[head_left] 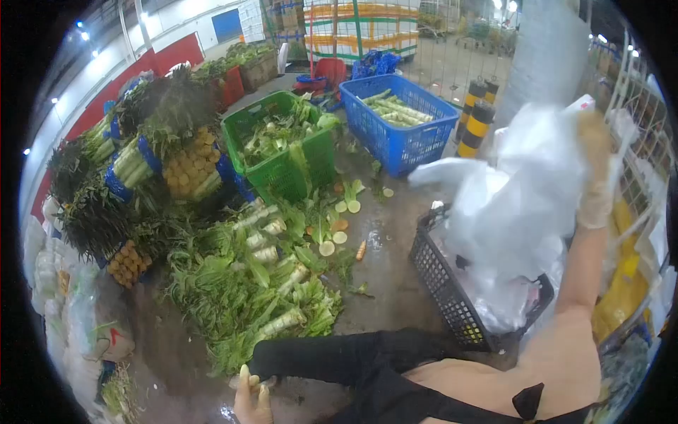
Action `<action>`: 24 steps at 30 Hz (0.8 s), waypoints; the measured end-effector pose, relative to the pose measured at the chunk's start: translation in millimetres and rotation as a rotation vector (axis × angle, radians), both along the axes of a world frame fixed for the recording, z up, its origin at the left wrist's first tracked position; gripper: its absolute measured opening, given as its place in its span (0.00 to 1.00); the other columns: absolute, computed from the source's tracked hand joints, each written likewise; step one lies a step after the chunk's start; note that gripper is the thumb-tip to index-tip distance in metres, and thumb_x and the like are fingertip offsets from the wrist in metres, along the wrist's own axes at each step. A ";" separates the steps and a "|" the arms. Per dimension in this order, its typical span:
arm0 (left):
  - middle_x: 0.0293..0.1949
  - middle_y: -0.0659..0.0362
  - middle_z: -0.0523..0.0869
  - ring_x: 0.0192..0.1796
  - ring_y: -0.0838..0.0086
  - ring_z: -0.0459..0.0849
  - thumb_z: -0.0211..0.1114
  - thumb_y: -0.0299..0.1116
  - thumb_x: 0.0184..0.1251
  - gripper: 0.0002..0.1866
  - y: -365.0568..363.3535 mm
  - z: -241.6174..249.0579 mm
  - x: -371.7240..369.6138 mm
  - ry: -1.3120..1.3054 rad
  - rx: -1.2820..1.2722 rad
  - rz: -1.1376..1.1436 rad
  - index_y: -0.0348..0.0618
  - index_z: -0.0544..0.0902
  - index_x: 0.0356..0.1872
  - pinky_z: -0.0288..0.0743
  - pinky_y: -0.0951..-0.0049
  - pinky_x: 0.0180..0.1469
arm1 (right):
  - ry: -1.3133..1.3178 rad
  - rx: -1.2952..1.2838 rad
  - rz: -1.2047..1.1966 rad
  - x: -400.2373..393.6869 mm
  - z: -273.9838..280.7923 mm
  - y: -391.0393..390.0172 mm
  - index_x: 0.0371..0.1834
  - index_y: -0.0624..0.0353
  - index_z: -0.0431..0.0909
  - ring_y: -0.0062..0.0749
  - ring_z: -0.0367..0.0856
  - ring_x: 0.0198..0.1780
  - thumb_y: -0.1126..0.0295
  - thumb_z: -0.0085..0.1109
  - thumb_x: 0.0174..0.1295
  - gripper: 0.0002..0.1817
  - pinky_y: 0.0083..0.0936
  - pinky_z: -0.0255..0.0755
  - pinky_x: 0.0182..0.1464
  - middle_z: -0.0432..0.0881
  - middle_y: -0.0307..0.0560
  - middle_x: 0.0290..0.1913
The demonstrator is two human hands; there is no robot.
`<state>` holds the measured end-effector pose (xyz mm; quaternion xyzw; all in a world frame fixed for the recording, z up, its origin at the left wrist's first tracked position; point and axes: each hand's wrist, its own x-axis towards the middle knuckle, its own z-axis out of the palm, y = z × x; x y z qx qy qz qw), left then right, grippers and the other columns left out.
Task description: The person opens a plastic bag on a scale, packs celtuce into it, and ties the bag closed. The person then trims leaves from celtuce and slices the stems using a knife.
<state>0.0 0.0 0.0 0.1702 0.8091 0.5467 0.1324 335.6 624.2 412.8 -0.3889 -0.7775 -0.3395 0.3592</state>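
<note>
My right hand (593, 169), in a pale glove and smeared by motion, is raised at the right and grips a white plastic bag (519, 177). The bag hangs loose and blurred over a black plastic crate (445, 283), which holds more clear and white plastic. Low in the view, my left hand (252, 401), also gloved, is near my knee with its fingers apart and nothing visible in them. Just beyond it, leafy celtuce stalks (258, 297) lie in a pile on the wet floor.
A green crate (321, 159) holds leafy trimmings; a blue crate (395, 152) holds peeled stalks. Bundled vegetables (191, 169) are stacked at the left. Cut slices (326, 249) litter the floor. Yellow-black posts (477, 127) and a wire fence stand at the right.
</note>
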 end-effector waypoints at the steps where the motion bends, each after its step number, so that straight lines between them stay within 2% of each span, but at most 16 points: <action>1: 0.58 0.52 0.76 0.59 0.71 0.73 0.67 0.26 0.59 0.34 -8.6 -0.6 -4.3 -0.105 0.016 -0.032 0.46 0.65 0.69 0.67 0.73 0.61 | 0.112 0.010 0.163 -26.4 3.3 -28.4 0.56 0.55 0.74 0.37 0.73 0.55 0.60 0.58 0.64 0.20 0.27 0.63 0.60 0.76 0.53 0.53; 2: 0.66 0.53 0.69 0.67 0.77 0.65 0.67 0.24 0.60 0.36 -16.8 -2.1 -11.1 -0.208 0.041 -0.064 0.51 0.63 0.70 0.62 0.76 0.65 | 0.209 -0.002 0.328 -59.8 11.2 -60.5 0.53 0.56 0.75 0.33 0.74 0.51 0.61 0.57 0.64 0.17 0.25 0.64 0.56 0.77 0.50 0.49; 3: 0.66 0.53 0.69 0.67 0.77 0.65 0.67 0.24 0.60 0.36 -99.4 84.4 -55.2 -0.064 -0.218 -0.041 0.51 0.63 0.70 0.62 0.76 0.65 | 0.441 -0.177 0.460 -73.9 -58.6 -74.7 0.50 0.58 0.76 0.30 0.74 0.47 0.63 0.56 0.65 0.15 0.23 0.66 0.52 0.78 0.47 0.45; 5: 0.51 0.48 0.82 0.51 0.66 0.81 0.58 0.21 0.59 0.31 -73.2 106.8 -43.8 0.028 0.010 0.044 0.38 0.67 0.67 0.73 0.72 0.57 | 0.509 -0.346 0.851 -151.6 -46.9 -146.4 0.45 0.60 0.79 0.23 0.75 0.39 0.66 0.55 0.66 0.11 0.20 0.69 0.44 0.79 0.41 0.38; 6: 0.50 0.49 0.82 0.50 0.66 0.81 0.57 0.21 0.57 0.32 -56.9 125.9 -41.4 0.015 0.107 -0.052 0.38 0.67 0.67 0.74 0.70 0.57 | 0.493 -0.496 1.070 -192.0 -49.1 -184.8 0.42 0.62 0.80 0.20 0.76 0.35 0.67 0.54 0.66 0.10 0.18 0.70 0.40 0.80 0.38 0.34; 7: 0.50 0.49 0.82 0.49 0.65 0.81 0.57 0.21 0.55 0.33 -32.1 144.6 -38.9 0.013 0.214 -0.142 0.38 0.67 0.67 0.74 0.67 0.56 | 0.392 -0.715 1.446 -238.0 -55.3 -214.3 0.42 0.62 0.80 0.20 0.75 0.33 0.67 0.54 0.67 0.10 0.19 0.70 0.38 0.80 0.38 0.32; 9: 0.51 0.49 0.82 0.49 0.60 0.82 0.61 0.26 0.53 0.35 29.7 159.3 -22.4 0.063 0.497 -0.234 0.39 0.66 0.68 0.73 0.62 0.58 | 0.266 -1.136 1.737 -311.1 -84.4 -306.3 0.43 0.64 0.79 0.26 0.77 0.38 0.70 0.57 0.63 0.10 0.24 0.72 0.42 0.82 0.43 0.35; 11: 0.52 0.50 0.81 0.51 0.60 0.81 0.60 0.30 0.56 0.32 66.0 156.1 -16.6 0.093 0.583 -0.263 0.40 0.68 0.65 0.72 0.61 0.59 | 0.031 -1.469 1.924 -367.1 -113.5 -395.6 0.45 0.65 0.78 0.31 0.79 0.43 0.73 0.60 0.59 0.12 0.29 0.74 0.47 0.83 0.47 0.38; 12: 0.53 0.50 0.81 0.52 0.60 0.80 0.59 0.32 0.58 0.30 73.8 150.2 -18.6 0.131 0.549 -0.224 0.40 0.69 0.64 0.71 0.60 0.60 | -0.232 -1.395 1.802 -383.0 -118.6 -432.5 0.44 0.66 0.77 0.36 0.79 0.44 0.70 0.60 0.58 0.13 0.31 0.73 0.50 0.83 0.52 0.38; 14: 0.54 0.52 0.80 0.54 0.61 0.79 0.58 0.36 0.62 0.26 63.0 133.2 -34.5 0.393 0.294 -0.001 0.42 0.71 0.62 0.70 0.59 0.61 | -0.502 -1.192 1.948 -412.0 -132.2 -464.8 0.50 0.66 0.76 0.45 0.79 0.48 0.66 0.61 0.58 0.20 0.31 0.71 0.54 0.82 0.57 0.44; 15: 0.55 0.52 0.80 0.55 0.61 0.79 0.58 0.38 0.63 0.25 46.2 123.5 -46.5 0.630 0.031 0.168 0.42 0.72 0.61 0.70 0.58 0.61 | -0.557 -1.077 1.962 -420.4 -134.6 -473.5 0.53 0.66 0.76 0.48 0.78 0.51 0.65 0.61 0.58 0.22 0.32 0.70 0.55 0.81 0.59 0.47; 17: 0.56 0.53 0.79 0.57 0.61 0.78 0.57 0.42 0.67 0.23 2.0 105.2 -70.1 0.929 -0.485 0.545 0.43 0.74 0.59 0.69 0.57 0.62 | -0.311 -1.002 1.997 -434.6 -141.3 -462.5 0.57 0.65 0.75 0.45 0.77 0.57 0.62 0.63 0.57 0.26 0.31 0.68 0.59 0.78 0.58 0.54; 19: 0.56 0.54 0.79 0.57 0.61 0.78 0.54 0.44 0.70 0.22 -57.4 80.7 -80.7 0.530 0.051 0.622 0.43 0.74 0.59 0.69 0.57 0.62 | -0.253 -0.987 1.955 -441.5 -150.7 -433.2 0.63 0.65 0.69 0.40 0.74 0.61 0.58 0.66 0.55 0.34 0.32 0.65 0.63 0.74 0.55 0.61; 21: 0.56 0.55 0.80 0.57 0.61 0.77 0.50 0.45 0.73 0.21 -88.6 54.9 -88.5 0.127 0.626 0.701 0.43 0.75 0.58 0.69 0.57 0.62 | -0.417 -1.203 1.802 -484.0 -194.5 -401.6 0.69 0.64 0.60 0.38 0.69 0.65 0.58 0.68 0.53 0.43 0.32 0.62 0.65 0.68 0.55 0.67; 22: 0.57 0.55 0.79 0.58 0.62 0.77 0.51 0.42 0.73 0.21 -99.1 47.5 -93.4 0.110 0.611 0.800 0.42 0.73 0.60 0.68 0.60 0.62 | -0.509 -1.305 1.751 -510.0 -220.8 -400.9 0.71 0.63 0.56 0.39 0.67 0.66 0.59 0.68 0.53 0.45 0.32 0.61 0.65 0.65 0.58 0.68; 24: 0.58 0.54 0.77 0.60 0.64 0.75 0.52 0.37 0.72 0.22 -104.6 21.9 -84.2 0.131 0.575 0.987 0.39 0.69 0.63 0.68 0.65 0.63 | -0.567 -1.534 1.788 -538.8 -325.4 -409.0 0.71 0.62 0.57 0.42 0.71 0.61 0.57 0.68 0.52 0.44 0.32 0.64 0.62 0.70 0.61 0.61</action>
